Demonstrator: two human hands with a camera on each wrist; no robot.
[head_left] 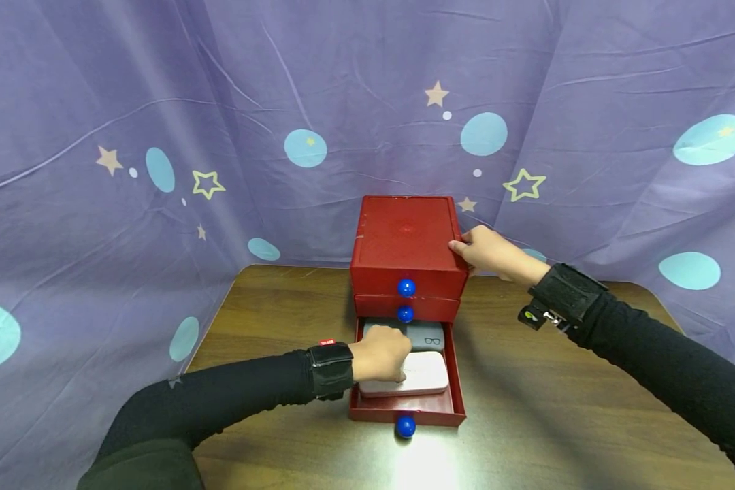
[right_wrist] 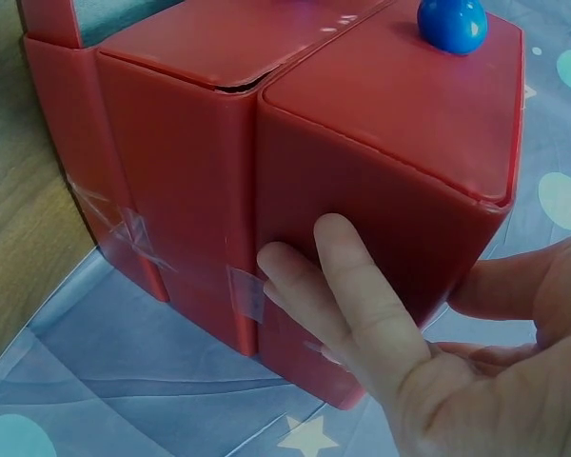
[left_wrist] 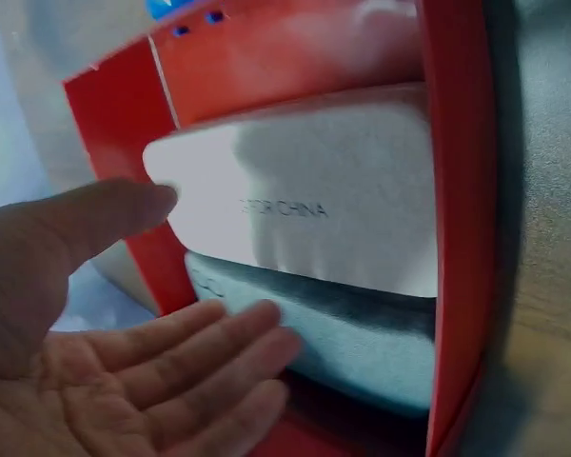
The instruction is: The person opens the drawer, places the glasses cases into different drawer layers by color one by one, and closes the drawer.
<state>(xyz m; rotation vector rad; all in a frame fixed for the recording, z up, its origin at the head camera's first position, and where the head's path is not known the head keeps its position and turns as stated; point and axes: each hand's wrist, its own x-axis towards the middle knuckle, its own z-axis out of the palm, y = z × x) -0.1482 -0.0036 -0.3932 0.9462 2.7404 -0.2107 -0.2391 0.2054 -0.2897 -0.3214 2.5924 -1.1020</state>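
Observation:
A red three-drawer box (head_left: 404,238) with blue ball knobs stands at the back of the table. Its bottom drawer (head_left: 404,410) is pulled out toward me. Inside lie a white case (head_left: 430,374) in front and a grey glasses case (head_left: 430,336) behind it. My left hand (head_left: 382,352) is in the drawer over both cases. In the left wrist view that hand (left_wrist: 219,271) has relaxed fingers, with the thumb tip against the end of the white case (left_wrist: 343,209) and the fingers by the grey case (left_wrist: 362,347). My right hand (head_left: 486,252) presses straight fingers (right_wrist: 352,276) on the box's right side (right_wrist: 190,171), thumb round the corner.
The box sits on a brown wooden table (head_left: 557,408). A purple cloth (head_left: 159,102) with stars and blue dots hangs close behind and at both sides. The bottom drawer's blue knob (head_left: 405,427) juts toward me. The upper two drawers are closed.

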